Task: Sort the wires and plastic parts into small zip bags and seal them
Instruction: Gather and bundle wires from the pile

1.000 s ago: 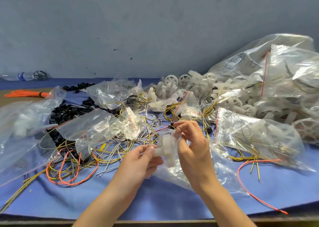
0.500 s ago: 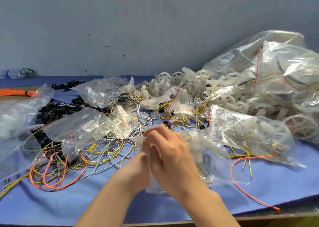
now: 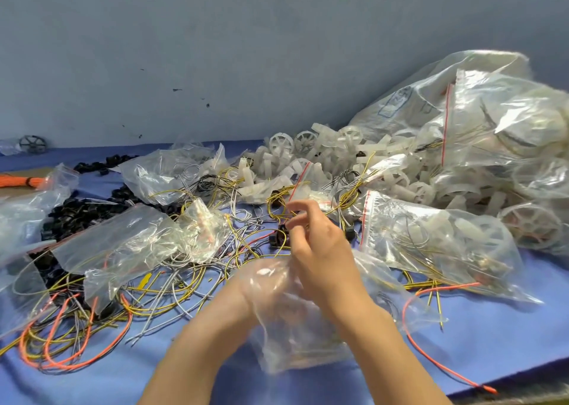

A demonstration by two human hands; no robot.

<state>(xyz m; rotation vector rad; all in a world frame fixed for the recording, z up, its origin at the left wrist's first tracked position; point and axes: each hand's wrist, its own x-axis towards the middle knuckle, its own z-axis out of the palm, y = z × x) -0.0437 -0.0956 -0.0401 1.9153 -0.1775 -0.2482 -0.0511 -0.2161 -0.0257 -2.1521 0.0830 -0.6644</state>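
Two hands. Left hand [image 3: 264,284]: covered by the film of one small clear bag [image 3: 295,337], raised just above the blue cloth [image 3: 492,337] at front centre; grip blurred, cannot tell. Right hand [image 3: 320,244]: fingers loosely curled, nothing seen in them, hovers over loose wires [image 3: 172,294] in yellow, grey and orange, too tangled to count. One filled bag [image 3: 437,244] with red strip, just right of the hands. One big sack [image 3: 477,103], far right. White wheels [image 3: 281,143]: one heap, uncounted. Black parts [image 3: 77,217]: one pile, left. One orange bundle [image 3: 18,181], left edge. One dark wheel [image 3: 32,144], far left corner.
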